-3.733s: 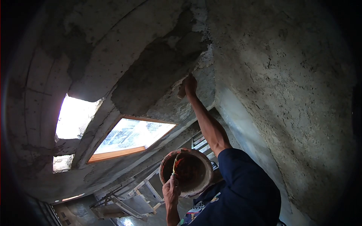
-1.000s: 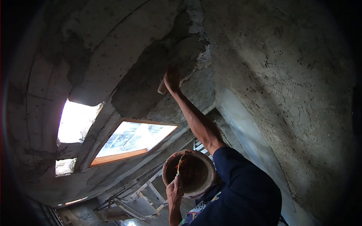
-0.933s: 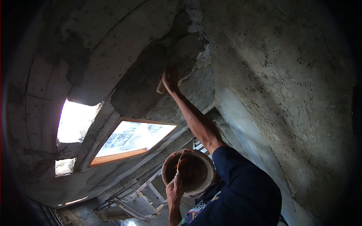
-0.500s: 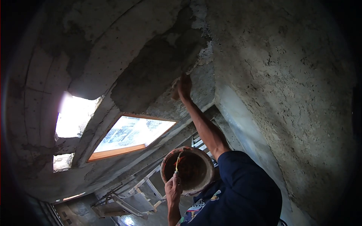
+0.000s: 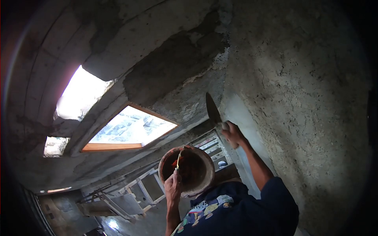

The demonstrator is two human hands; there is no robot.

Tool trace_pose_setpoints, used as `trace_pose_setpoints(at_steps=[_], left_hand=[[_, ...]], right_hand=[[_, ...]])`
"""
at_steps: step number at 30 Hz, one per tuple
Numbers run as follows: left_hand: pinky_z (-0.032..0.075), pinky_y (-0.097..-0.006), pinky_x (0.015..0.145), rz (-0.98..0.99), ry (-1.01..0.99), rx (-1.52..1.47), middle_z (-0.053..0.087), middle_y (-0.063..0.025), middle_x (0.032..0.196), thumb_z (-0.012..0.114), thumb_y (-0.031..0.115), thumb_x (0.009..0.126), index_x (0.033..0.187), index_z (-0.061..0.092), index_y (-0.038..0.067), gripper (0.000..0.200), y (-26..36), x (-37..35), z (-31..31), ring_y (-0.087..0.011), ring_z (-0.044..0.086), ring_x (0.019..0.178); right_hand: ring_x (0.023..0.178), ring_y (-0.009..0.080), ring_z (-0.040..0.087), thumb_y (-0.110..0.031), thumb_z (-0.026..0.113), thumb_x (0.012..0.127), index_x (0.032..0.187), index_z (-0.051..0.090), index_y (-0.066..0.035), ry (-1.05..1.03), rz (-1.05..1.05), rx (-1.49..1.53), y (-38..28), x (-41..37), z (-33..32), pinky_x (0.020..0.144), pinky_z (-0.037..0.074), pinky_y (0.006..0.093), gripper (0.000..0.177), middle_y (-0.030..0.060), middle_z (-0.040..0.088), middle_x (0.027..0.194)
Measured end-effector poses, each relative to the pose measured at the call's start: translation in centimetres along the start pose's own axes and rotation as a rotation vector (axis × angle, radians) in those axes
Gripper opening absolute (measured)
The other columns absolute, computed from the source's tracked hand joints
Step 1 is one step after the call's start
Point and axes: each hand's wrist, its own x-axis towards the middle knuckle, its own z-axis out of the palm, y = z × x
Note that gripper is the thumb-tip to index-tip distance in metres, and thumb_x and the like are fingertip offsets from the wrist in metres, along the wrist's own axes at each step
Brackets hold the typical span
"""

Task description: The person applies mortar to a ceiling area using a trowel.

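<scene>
My right hand (image 5: 233, 134) is closed round the handle of a trowel (image 5: 213, 109), whose pointed blade is turned up toward the wall corner. The blade looks apart from the wall, though I cannot be sure. Lower down, my left hand (image 5: 173, 183) grips the thin, yellowish handle of a round bucket (image 5: 210, 168). The bucket's rim is crusted, and its inside is dark with reddish patches; how much it holds is hard to tell. Above both hands, a darker, damp-looking plaster patch (image 5: 173, 59) covers part of the wall.
A wood-framed window (image 5: 114, 146) and bright openings (image 5: 82, 92) are on the left. To the right rises a rough, pitted wall (image 5: 315, 98). Wooden frames (image 5: 145, 190) stand on the floor below, and a slatted wooden piece (image 5: 210, 145) is behind the bucket.
My right hand has come down and right, away from the plastered wall, and the trowel blade now shows clearly. My left hand still grips the bucket, which sits slightly further left in view.
</scene>
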Motion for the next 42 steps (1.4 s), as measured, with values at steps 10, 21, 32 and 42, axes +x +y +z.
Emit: trace_pose_setpoints(at_steps=[10, 21, 32, 42], left_hand=[[0.027, -0.0227, 0.046, 0.18, -0.007, -0.039, 0.038, 0.0068, 0.057, 0.047, 0.034, 0.099, 0.063, 0.046, 0.008, 0.044, 1.4, -1.2, -1.2, -0.003, 0.032, 0.052], [0.031, -0.0239, 0.048, 0.272, -0.001, -0.061, 0.043, 0.0033, 0.057, 0.049, 0.032, 0.098, 0.068, 0.052, 0.002, 0.043, 4.5, -5.0, -3.0, -0.0039, 0.036, 0.055], [0.037, -0.033, 0.051, 0.455, 0.077, 0.128, 0.049, -0.0081, 0.055, 0.052, 0.034, 0.095, 0.072, 0.055, -0.004, 0.044, 5.4, -5.2, -3.6, -0.0126, 0.043, 0.052], [0.04, -0.0348, 0.054, 0.51, 0.201, 0.23, 0.055, -0.0117, 0.058, 0.057, 0.037, 0.09, 0.071, 0.061, -0.002, 0.044, 5.4, -2.2, -2.6, -0.0198, 0.051, 0.052]], right_hand=[[0.099, 0.0364, 0.06, -0.031, 0.066, 0.076, 0.128, 0.05, -0.016, -0.599, -0.184, -0.72, -11.4, -14.8, -8.1, 0.085, 0.048, 0.044, 0.056, 0.019, 0.059, 0.109], [0.079, 0.0269, 0.067, -0.016, 0.063, 0.08, 0.096, 0.059, -0.003, -0.45, -0.574, -1.388, -13.8, -13.8, 8.4, 0.065, 0.053, 0.0348, 0.021, 0.0138, 0.06, 0.093], [0.093, 0.0313, 0.062, -0.016, 0.058, 0.084, 0.102, 0.069, -0.005, -0.445, -0.604, -1.663, -17.6, -14.7, 13.0, 0.073, 0.052, 0.0417, 0.024, 0.0129, 0.06, 0.102], [0.086, 0.0237, 0.068, -0.015, 0.058, 0.083, 0.096, 0.073, -0.014, -0.814, -0.644, -1.735, -17.0, -14.1, 15.4, 0.064, 0.055, 0.0462, 0.02, 0.0017, 0.07, 0.092]])
